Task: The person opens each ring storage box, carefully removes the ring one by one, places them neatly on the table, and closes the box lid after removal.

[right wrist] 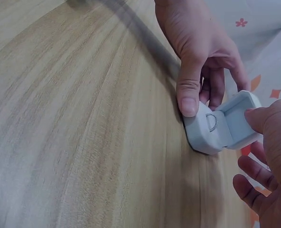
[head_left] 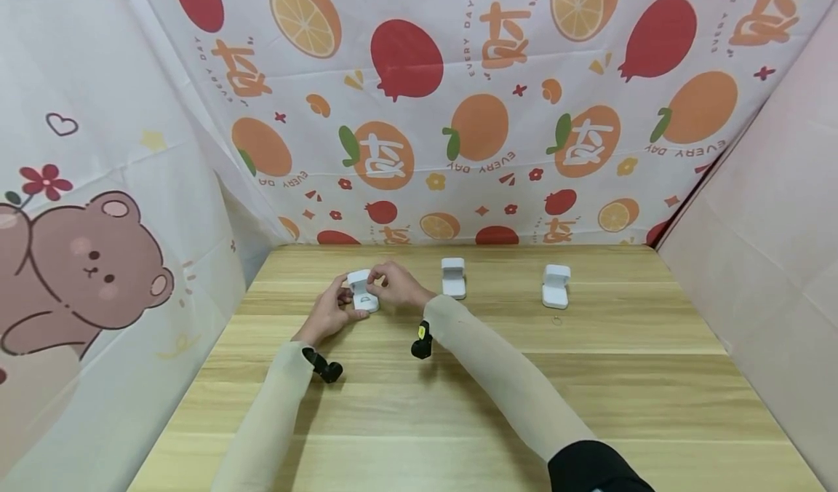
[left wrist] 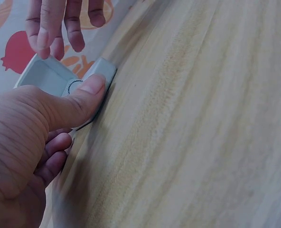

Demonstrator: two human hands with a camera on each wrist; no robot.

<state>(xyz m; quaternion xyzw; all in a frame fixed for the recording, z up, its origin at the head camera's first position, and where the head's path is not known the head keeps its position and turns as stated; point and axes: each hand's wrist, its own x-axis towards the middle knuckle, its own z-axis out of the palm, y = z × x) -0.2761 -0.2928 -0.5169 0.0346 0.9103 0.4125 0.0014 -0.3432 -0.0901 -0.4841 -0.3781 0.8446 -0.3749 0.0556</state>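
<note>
A small white ring box [head_left: 364, 301] stands with its lid up at the left back of the table, a ring [right wrist: 212, 122] set upright in its slot. My left hand [head_left: 329, 313] grips the box from the left; in the left wrist view its thumb [left wrist: 86, 95] lies over the front of the base, the other fingers curling behind. From the right, my right hand [head_left: 397, 285] pinches the edge of the raised lid [right wrist: 239, 118] between thumb and finger. Its remaining fingers [right wrist: 254, 178] hang loosely bent beside the box.
Two more white ring boxes, one in the middle [head_left: 453, 279] and one farther right [head_left: 556, 288], stand open toward the back of the wooden table [head_left: 406, 426]. A thin loose ring [head_left: 556, 321] lies before the right one. A fruit-print curtain [head_left: 452, 128] hangs behind.
</note>
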